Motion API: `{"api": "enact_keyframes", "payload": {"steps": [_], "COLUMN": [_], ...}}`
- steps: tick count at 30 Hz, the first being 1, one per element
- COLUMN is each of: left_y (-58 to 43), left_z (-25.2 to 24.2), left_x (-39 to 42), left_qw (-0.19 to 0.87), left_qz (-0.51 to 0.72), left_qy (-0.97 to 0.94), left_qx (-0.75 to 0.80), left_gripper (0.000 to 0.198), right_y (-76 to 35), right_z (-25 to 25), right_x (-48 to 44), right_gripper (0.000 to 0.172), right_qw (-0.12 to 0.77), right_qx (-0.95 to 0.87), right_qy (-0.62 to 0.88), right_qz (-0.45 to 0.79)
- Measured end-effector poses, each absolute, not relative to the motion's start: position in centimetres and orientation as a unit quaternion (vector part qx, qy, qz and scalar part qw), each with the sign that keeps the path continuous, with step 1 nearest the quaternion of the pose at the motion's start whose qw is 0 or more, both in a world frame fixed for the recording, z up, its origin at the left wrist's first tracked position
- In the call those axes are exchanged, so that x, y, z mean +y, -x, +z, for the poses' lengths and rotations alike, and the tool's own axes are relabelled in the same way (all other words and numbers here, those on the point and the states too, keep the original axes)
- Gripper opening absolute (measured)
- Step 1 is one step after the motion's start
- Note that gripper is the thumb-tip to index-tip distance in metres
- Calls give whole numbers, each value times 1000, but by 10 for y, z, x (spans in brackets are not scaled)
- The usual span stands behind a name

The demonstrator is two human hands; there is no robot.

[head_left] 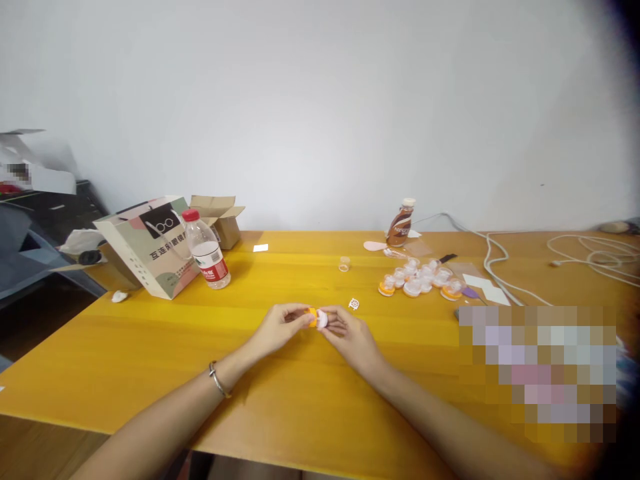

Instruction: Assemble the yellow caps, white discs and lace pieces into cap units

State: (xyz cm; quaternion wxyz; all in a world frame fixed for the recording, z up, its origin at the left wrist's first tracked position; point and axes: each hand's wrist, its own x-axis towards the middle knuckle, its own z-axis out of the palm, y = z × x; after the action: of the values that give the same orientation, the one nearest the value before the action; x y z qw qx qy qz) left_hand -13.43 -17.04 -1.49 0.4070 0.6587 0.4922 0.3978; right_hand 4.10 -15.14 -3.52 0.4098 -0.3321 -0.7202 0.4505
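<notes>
Over the middle of the table my left hand [277,328] pinches a small orange round piece [313,317] between thumb and fingers. My right hand [353,337] grips a small white round piece [323,319] pressed against the orange one. The two pieces meet end to end; whether they are joined I cannot tell. Just beyond my right hand lies a flat white wheel-shaped part [354,304]. Farther back stands a small clear cup [345,264]. To the right is a cluster of small round white-and-clear containers [413,287], some with orange parts.
At left stand a paper gift bag [173,257], a red-capped water bottle [210,257] and an opened cardboard box [227,230]. A brown drink bottle [401,225] is at the back right, with white cables [493,257] beyond. A blurred-out patch [545,367] covers the right front.
</notes>
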Motion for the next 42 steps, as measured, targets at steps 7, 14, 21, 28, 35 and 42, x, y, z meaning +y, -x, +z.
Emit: {"api": "enact_keyframes", "payload": {"steps": [7,14,21,28,35,42], "left_y": [128,124,126,125,126,126], "left_z": [-14,-18,-13,-10,0,-6], "left_x": [-174,-175,-178,-180,-182,-182], "left_qw": [384,382,419,386,381,355], "left_qz": [384,392,410,398,345,343], "left_qy": [-679,-665,-655,-674,-719,-713], "left_qx": [495,508,477,488,468,499], "left_gripper": [35,35,37,35,33,33], "right_y": [-40,-40,-45,-43,-41,-43], "right_z": [-36,-39,-34,-32,-32,-28], "right_x": [-154,-157,-162,-153,-148,-157], "right_gripper": [20,29,25,34,25,24], "right_qw": [413,385,356,387,379,376], "right_qx": [-742,-795,-833,-713,-686,-743], "right_qy": [324,314,340,342,327,312], "right_qz": [417,348,252,473,528,458]}}
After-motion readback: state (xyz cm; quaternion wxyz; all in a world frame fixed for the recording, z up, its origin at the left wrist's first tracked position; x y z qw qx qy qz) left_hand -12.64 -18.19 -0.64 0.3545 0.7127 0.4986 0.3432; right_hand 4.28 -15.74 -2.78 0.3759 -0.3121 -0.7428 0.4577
